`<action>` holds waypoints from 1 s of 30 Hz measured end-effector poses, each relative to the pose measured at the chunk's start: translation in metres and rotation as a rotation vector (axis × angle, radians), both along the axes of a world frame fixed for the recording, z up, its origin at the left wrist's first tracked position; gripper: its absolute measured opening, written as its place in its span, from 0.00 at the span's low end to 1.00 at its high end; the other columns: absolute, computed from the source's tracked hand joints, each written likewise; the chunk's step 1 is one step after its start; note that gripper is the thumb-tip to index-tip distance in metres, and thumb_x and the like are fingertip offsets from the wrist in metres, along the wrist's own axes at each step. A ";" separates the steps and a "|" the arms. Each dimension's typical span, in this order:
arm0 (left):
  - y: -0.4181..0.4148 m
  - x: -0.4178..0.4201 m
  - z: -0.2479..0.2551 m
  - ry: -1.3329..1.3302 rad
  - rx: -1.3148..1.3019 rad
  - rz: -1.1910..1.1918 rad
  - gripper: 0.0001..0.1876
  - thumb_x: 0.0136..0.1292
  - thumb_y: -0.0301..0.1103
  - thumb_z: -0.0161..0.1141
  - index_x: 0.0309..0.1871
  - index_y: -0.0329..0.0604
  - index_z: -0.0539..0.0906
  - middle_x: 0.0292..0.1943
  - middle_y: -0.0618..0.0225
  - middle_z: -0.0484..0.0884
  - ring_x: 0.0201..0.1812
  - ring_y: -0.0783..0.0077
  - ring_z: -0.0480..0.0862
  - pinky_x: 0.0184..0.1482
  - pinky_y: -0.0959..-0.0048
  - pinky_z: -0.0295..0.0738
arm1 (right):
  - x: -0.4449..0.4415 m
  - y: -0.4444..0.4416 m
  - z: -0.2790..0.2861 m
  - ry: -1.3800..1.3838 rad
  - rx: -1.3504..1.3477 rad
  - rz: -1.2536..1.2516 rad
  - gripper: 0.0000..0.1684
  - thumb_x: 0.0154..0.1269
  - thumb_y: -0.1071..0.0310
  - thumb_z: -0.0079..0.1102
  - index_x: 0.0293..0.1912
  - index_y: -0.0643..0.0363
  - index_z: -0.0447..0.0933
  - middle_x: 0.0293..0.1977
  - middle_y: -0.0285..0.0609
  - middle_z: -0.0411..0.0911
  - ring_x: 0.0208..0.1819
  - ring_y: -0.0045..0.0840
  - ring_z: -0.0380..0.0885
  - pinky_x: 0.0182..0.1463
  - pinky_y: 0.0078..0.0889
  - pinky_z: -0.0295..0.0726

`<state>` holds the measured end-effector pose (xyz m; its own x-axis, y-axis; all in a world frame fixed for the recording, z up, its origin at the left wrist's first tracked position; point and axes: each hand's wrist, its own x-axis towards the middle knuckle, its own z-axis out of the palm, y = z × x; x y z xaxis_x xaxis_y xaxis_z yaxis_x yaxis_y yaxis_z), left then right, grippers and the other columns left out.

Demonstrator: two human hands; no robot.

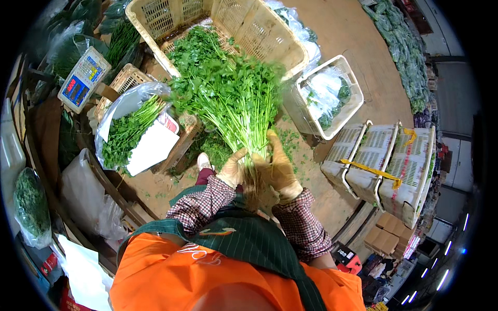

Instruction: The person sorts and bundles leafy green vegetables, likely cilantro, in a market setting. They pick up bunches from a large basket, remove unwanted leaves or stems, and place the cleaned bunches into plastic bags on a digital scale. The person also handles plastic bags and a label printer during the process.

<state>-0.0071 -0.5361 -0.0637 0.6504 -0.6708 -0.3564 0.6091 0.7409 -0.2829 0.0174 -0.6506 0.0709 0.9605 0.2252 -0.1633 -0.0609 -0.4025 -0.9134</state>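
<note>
A large bunch of leafy green herbs, much like coriander, fans out before me. Its pale stems narrow toward my body and brown roots hang from the lower end. My gloved left hand grips the stem base from the left. On the other side my gloved right hand holds the same base, its thumb side against the stems. Beyond them, the leaves reach over the near rim of a big cream plastic crate, where more loose herbs lie.
At left, a scale stands near a plastic-lined container of bundled herbs with white paper. A white basket of bagged greens and strapped crates are at right. Leaf scraps litter the floor.
</note>
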 end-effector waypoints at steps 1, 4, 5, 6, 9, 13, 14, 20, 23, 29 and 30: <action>-0.005 -0.001 -0.001 -0.056 -0.032 0.097 0.32 0.57 0.35 0.62 0.64 0.40 0.63 0.58 0.51 0.70 0.57 0.55 0.73 0.62 0.55 0.66 | -0.002 -0.009 -0.012 -0.012 -0.068 -0.034 0.31 0.63 0.65 0.52 0.61 0.67 0.55 0.50 0.54 0.70 0.47 0.32 0.74 0.49 0.28 0.75; -0.013 -0.010 -0.003 -0.093 -0.010 0.218 0.40 0.53 0.45 0.65 0.66 0.43 0.59 0.62 0.55 0.67 0.60 0.56 0.70 0.63 0.54 0.66 | -0.001 -0.023 -0.021 0.172 -0.119 -0.184 0.36 0.66 0.53 0.47 0.62 0.73 0.54 0.47 0.50 0.72 0.46 0.27 0.73 0.48 0.23 0.72; -0.014 -0.016 -0.001 -0.104 0.001 0.259 0.42 0.52 0.48 0.66 0.67 0.43 0.58 0.63 0.57 0.65 0.61 0.56 0.69 0.63 0.54 0.65 | -0.002 -0.024 -0.027 0.151 -0.051 -0.216 0.30 0.64 0.59 0.50 0.57 0.72 0.60 0.46 0.53 0.74 0.43 0.30 0.75 0.45 0.25 0.75; -0.015 -0.019 0.006 -0.105 0.044 0.221 0.42 0.48 0.49 0.68 0.65 0.46 0.62 0.60 0.62 0.70 0.57 0.60 0.74 0.58 0.58 0.72 | -0.003 -0.027 -0.031 0.123 0.016 -0.252 0.24 0.61 0.65 0.53 0.53 0.72 0.66 0.45 0.56 0.75 0.40 0.33 0.77 0.42 0.27 0.77; -0.017 -0.033 0.010 -0.046 0.062 0.164 0.37 0.48 0.44 0.69 0.62 0.47 0.66 0.51 0.66 0.78 0.52 0.62 0.78 0.51 0.61 0.78 | -0.002 -0.035 -0.065 -0.515 -0.409 -0.017 0.20 0.58 0.70 0.57 0.49 0.73 0.71 0.44 0.56 0.76 0.40 0.38 0.78 0.42 0.34 0.77; -0.024 -0.029 0.034 -0.005 0.038 0.123 0.21 0.59 0.27 0.60 0.56 0.41 0.71 0.44 0.61 0.79 0.43 0.62 0.82 0.46 0.65 0.81 | -0.009 -0.034 -0.076 -0.376 -0.278 -0.013 0.18 0.58 0.73 0.59 0.50 0.63 0.73 0.42 0.47 0.76 0.43 0.32 0.74 0.47 0.30 0.73; -0.030 -0.023 0.054 0.149 0.257 0.033 0.15 0.58 0.22 0.58 0.50 0.39 0.74 0.33 0.64 0.80 0.30 0.70 0.82 0.30 0.77 0.80 | -0.006 -0.039 -0.076 -0.307 -0.223 -0.001 0.17 0.58 0.73 0.59 0.49 0.62 0.74 0.40 0.45 0.76 0.41 0.29 0.74 0.45 0.28 0.73; -0.033 -0.029 0.059 -0.184 0.813 -0.022 0.13 0.54 0.18 0.60 0.44 0.37 0.76 0.20 0.71 0.74 0.19 0.82 0.71 0.19 0.84 0.62 | 0.006 -0.075 -0.039 0.218 0.434 -0.240 0.41 0.54 0.71 0.65 0.64 0.67 0.55 0.41 0.42 0.72 0.38 0.23 0.73 0.41 0.17 0.74; -0.048 -0.040 0.046 -0.413 1.179 0.158 0.20 0.50 0.18 0.63 0.47 0.37 0.74 0.42 0.68 0.78 0.43 0.74 0.78 0.45 0.74 0.74 | -0.005 -0.048 -0.038 -0.113 0.203 -0.154 0.55 0.49 0.72 0.68 0.68 0.71 0.40 0.63 0.54 0.56 0.58 0.34 0.67 0.57 0.27 0.71; -0.024 -0.029 0.106 -0.318 0.768 0.028 0.22 0.52 0.17 0.60 0.52 0.34 0.71 0.35 0.69 0.77 0.30 0.77 0.77 0.33 0.83 0.73 | -0.001 -0.054 -0.060 -0.057 0.384 0.006 0.26 0.58 0.76 0.58 0.57 0.66 0.64 0.52 0.46 0.71 0.52 0.26 0.72 0.58 0.22 0.69; -0.019 -0.032 0.093 -0.188 0.563 -0.008 0.20 0.56 0.18 0.56 0.53 0.34 0.70 0.29 0.70 0.74 0.24 0.80 0.72 0.26 0.84 0.67 | -0.004 -0.059 -0.072 -0.058 0.341 0.053 0.21 0.60 0.75 0.57 0.54 0.65 0.68 0.48 0.44 0.73 0.50 0.24 0.73 0.56 0.20 0.70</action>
<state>-0.0388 -0.5549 0.0292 0.7324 -0.4172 -0.5381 0.6168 0.7411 0.2651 0.0139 -0.7098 -0.0010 0.9516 0.3070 -0.0154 0.0081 -0.0751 -0.9971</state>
